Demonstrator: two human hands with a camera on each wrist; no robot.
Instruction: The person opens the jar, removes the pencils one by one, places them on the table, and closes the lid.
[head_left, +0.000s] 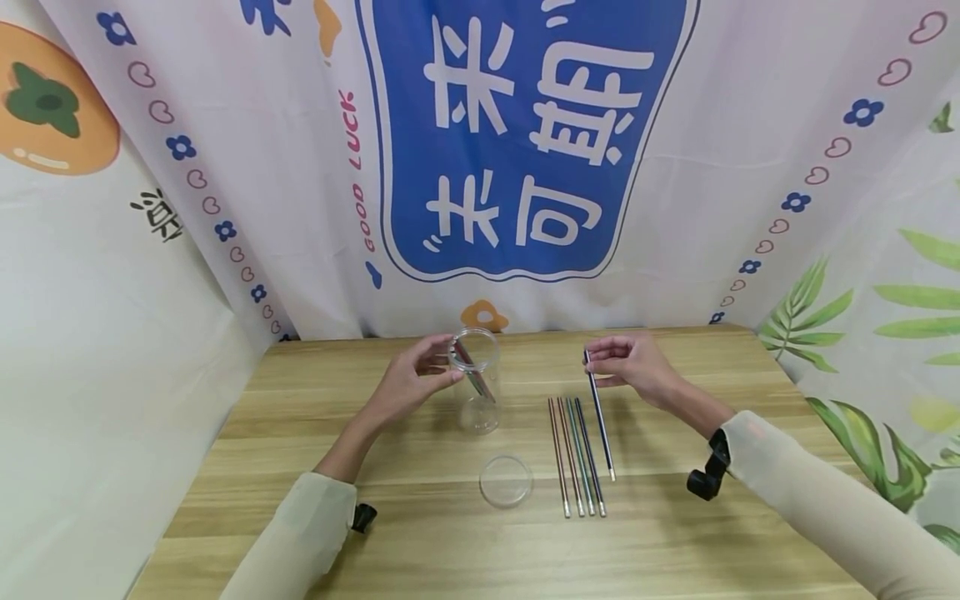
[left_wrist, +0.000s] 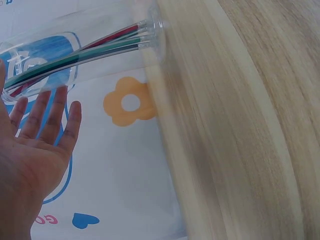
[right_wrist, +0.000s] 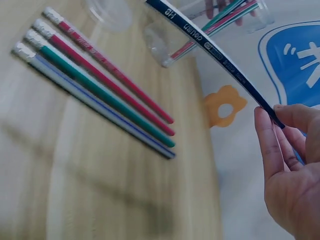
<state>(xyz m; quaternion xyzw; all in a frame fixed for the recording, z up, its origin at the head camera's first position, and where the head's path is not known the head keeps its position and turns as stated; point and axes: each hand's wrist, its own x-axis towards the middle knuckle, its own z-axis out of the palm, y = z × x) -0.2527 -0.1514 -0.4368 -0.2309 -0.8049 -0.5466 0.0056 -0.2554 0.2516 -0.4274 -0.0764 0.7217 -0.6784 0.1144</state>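
At the back of the table my left hand holds a clear plastic jar near its open rim, thumb in front and fingers on the far side. Several pencils, green, red and dark, lean inside the jar. To the right, my right hand pinches a dark blue pencil by its upper end. In the right wrist view this pencil carries white lettering with HB; its other end slants down, apart from the row of pencils lying on the table.
A clear round lid lies on the wooden table in front of the jar, left of the row of red, green and blue pencils. Behind the table's back edge hangs a printed cloth.
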